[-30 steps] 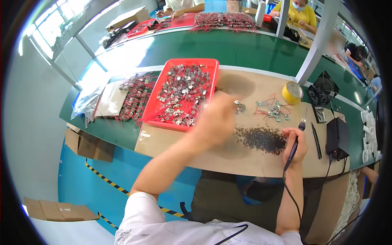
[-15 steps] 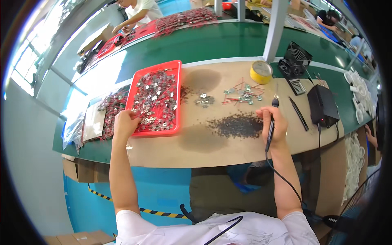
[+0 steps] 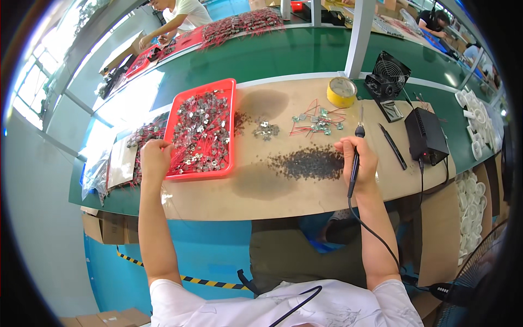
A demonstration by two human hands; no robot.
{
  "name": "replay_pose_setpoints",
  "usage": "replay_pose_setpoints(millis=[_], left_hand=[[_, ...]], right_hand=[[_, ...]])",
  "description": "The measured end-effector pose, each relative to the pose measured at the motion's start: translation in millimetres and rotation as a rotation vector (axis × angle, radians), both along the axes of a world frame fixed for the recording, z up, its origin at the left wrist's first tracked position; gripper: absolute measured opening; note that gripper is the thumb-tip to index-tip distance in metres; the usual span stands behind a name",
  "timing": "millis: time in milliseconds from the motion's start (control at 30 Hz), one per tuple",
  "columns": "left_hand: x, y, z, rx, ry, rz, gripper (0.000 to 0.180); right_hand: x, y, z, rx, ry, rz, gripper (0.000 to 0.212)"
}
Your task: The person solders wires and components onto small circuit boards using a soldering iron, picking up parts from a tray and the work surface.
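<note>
My right hand (image 3: 359,162) is closed round the handle of a soldering iron (image 3: 354,170), its tip pointing up and away from me. Below and left of that hand lies a dark heap of small black parts (image 3: 310,163). At the left rim of a red tray (image 3: 232,128), my left hand (image 3: 156,159) has its fingers pinched together; whatever is between them is too small to make out. Small metal discs with red wires (image 3: 204,131) fill the tray. Green-and-silver pieces with red wires (image 3: 318,121) and a little pile of metal discs (image 3: 265,129) lie between tray and iron.
A yellow tape roll (image 3: 341,92), a small black fan (image 3: 388,79), a black pen-like tool (image 3: 393,146) and a black power box (image 3: 426,136) stand on the right. More wired parts and a pale card (image 3: 121,163) lie left of the tray. A co-worker (image 3: 182,19) sits across the bench.
My left hand has drawn back leftward from inside the tray to its rim. My right hand keeps hold of the soldering iron, nearly in place. The whole view has shifted slightly.
</note>
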State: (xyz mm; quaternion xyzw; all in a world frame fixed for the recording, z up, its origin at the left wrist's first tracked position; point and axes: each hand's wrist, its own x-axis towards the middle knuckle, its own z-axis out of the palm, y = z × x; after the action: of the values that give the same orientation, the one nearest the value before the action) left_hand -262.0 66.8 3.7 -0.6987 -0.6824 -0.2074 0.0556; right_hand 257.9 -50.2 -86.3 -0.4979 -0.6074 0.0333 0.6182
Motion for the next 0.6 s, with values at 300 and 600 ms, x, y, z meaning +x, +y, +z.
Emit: replay_pose_setpoints(millis=[300, 600], left_hand=[[15, 5, 30, 0.222, 0.039, 0.059, 0.021], [184, -53, 21, -0.131, -0.432, -0.618, 0.01]], right_hand=[[1, 8, 36, -0.014, -0.168, -0.083, 0.015], [17, 43, 29, -0.227, -0.32, 0.06, 0.033]])
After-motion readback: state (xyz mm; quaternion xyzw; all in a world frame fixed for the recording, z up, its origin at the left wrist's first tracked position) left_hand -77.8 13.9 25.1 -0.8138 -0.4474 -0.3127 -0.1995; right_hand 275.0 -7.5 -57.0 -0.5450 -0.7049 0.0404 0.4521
